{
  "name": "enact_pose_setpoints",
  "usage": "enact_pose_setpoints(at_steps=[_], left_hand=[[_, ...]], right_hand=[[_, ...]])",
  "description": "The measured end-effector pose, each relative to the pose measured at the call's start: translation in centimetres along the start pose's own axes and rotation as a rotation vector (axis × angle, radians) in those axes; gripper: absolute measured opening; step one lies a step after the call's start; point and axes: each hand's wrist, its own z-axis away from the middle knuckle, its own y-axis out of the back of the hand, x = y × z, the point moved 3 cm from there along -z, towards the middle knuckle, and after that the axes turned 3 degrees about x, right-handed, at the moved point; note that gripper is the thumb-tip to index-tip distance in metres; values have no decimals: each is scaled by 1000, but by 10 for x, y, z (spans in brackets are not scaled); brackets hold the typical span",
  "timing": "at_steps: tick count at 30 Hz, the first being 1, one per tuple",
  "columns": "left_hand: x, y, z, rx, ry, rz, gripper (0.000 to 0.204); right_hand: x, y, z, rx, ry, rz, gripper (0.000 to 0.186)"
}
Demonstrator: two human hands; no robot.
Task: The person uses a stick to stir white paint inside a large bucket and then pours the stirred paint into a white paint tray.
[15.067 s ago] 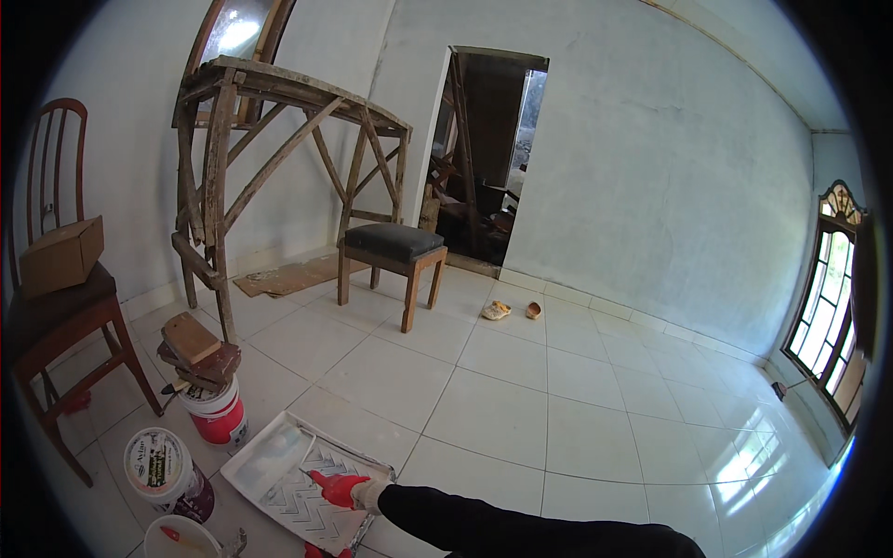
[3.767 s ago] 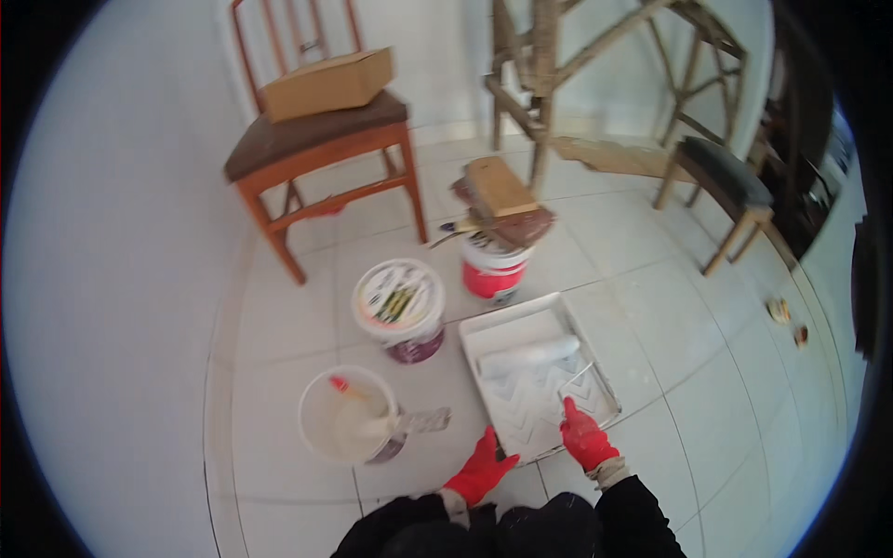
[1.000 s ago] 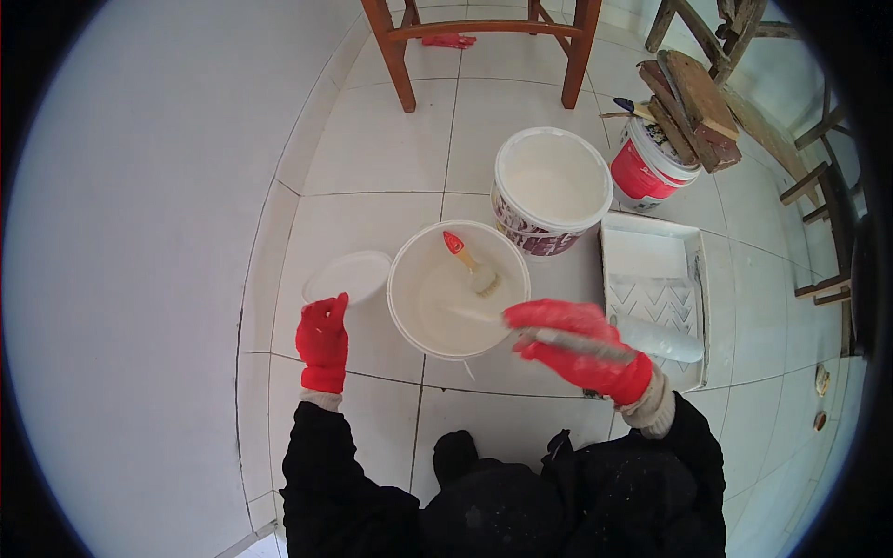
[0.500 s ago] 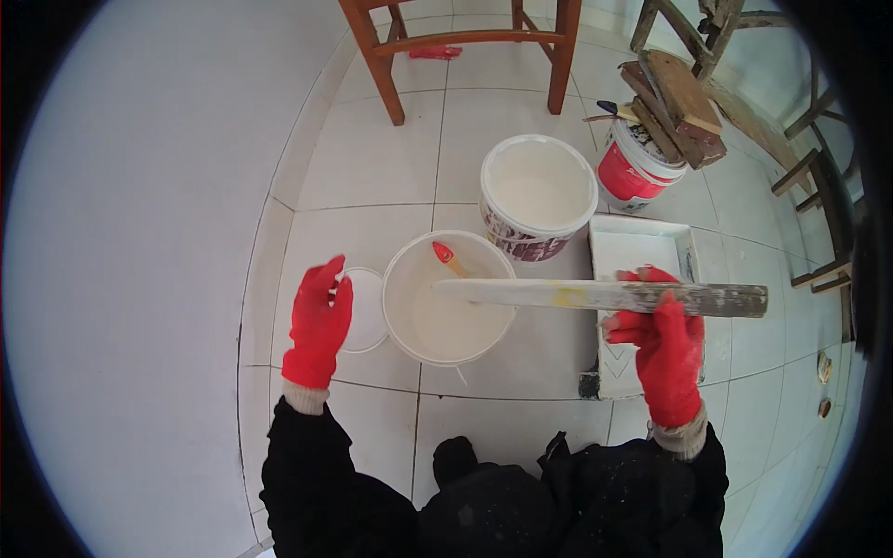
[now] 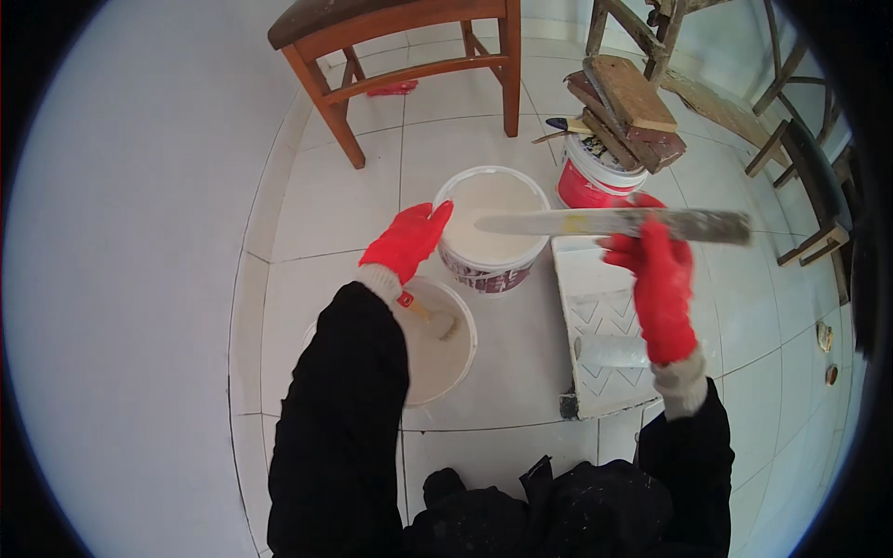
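My right hand point(image 5: 662, 288), in a red glove, grips a flat wooden slat point(image 5: 535, 223), coated in white with a yellow patch and a dark worn end. Its white end hangs over a bucket of pale, creamy paint point(image 5: 491, 265). My left hand point(image 5: 406, 244), gloved in red too, stretches its fingers to that bucket's left rim; I cannot tell if they touch it. Below my left hand, a nearer white bucket point(image 5: 473, 349) of pale liquid holds a paintbrush point(image 5: 419, 310) with a red-tipped handle, partly hidden by my hand and sleeve.
Under my right hand lies a white paint tray point(image 5: 586, 395) with a roller point(image 5: 611, 352). Behind it, a red-and-white bucket point(image 5: 584, 188) bears wooden blocks point(image 5: 635, 93) and a brush point(image 5: 569, 125). A wooden chair point(image 5: 409, 70) stands ahead; a wall point(image 5: 149, 279) rises at left.
My left hand has moved forward and right to the far bucket's rim. My right hand has carried the slat forward from the near bucket to above the far one. The view has shifted.
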Motion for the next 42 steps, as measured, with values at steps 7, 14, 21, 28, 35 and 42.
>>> enact_pose_setpoints(at_steps=[7,14,21,28,35,42], left_hand=[[-31,-14,-27,81,39,42,42],[-14,-29,-4,236,-173,-185,31],[15,-50,21,447,-461,-328,21],[12,-61,27,439,-420,-428,20],[9,-61,35,519,-526,-403,20],[21,-73,44,534,-574,-374,15]], right_hand=[[5,-29,-19,-515,-280,293,24],[-12,7,-26,-791,-33,409,40],[29,-6,-46,-164,-44,-53,32],[42,-43,-38,-42,73,-316,44],[36,-21,-39,-91,188,-238,42],[40,-33,-44,123,202,-505,43]])
